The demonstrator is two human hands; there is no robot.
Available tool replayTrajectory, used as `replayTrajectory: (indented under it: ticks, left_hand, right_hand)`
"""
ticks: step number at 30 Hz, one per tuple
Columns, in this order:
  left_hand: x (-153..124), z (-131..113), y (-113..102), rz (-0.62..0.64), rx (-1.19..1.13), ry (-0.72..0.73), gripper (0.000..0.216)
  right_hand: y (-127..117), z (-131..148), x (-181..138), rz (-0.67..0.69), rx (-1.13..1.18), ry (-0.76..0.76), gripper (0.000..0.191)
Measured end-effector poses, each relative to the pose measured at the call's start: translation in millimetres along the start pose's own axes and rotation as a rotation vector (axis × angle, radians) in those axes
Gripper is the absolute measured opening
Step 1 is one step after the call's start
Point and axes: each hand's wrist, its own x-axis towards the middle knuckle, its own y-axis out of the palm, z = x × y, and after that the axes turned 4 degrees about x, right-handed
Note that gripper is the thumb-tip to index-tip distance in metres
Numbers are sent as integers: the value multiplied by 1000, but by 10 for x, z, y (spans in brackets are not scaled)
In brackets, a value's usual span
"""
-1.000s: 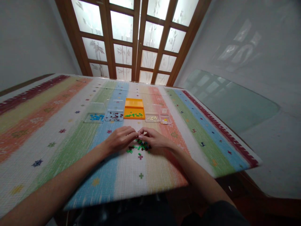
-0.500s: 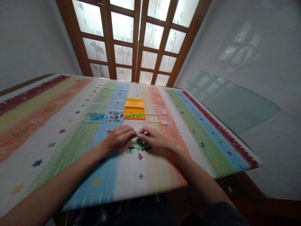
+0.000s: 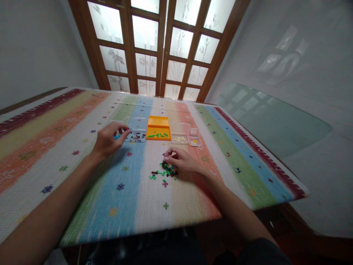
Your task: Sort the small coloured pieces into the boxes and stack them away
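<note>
My left hand (image 3: 108, 139) is raised over the left clear boxes, covering most of the box of blue bricks (image 3: 117, 137). Its thumb and forefinger meet beside the clear box of dark brown bricks (image 3: 137, 137); whatever is between them is too small to make out. Resting at the right edge of a loose pile of green and dark brick pieces (image 3: 167, 170) is my right hand (image 3: 180, 160). Its fingers are curled, thumb against forefinger, and hide what they may hold. Some green pieces (image 3: 152, 177) lie apart at the pile's front left.
Beyond the pile stands an open orange case (image 3: 158, 128) with green pieces inside. To its right are a clear box of cream pieces (image 3: 179, 139) and a smaller clear box (image 3: 194, 142) with a few pieces. A striped cloth (image 3: 149, 209) covers the table.
My left hand has moved away from my right hand, leftward and farther out to the left boxes. A bluish bit showed between both hands' fingertips before. My right hand has stayed by the pile.
</note>
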Motion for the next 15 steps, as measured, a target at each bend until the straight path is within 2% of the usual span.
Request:
replayTrajectory:
  ticks: [3, 7, 11, 15]
  left_hand:
    - [38, 132, -124, 35, 44, -91, 27]
    - [40, 332, -194, 169, 64, -188, 31]
    - [5, 526, -135, 310, 61, -226, 35]
    - [-23, 624, -45, 371, 63, -197, 35]
  right_hand:
    - [-12, -3, -3, 4, 2, 3, 13]
    - [-9, -15, -3, 0, 9, 5, 15]
    - [1, -19, -2, -1, 12, -5, 15]
    - [-1, -16, -4, 9, 7, 2, 16]
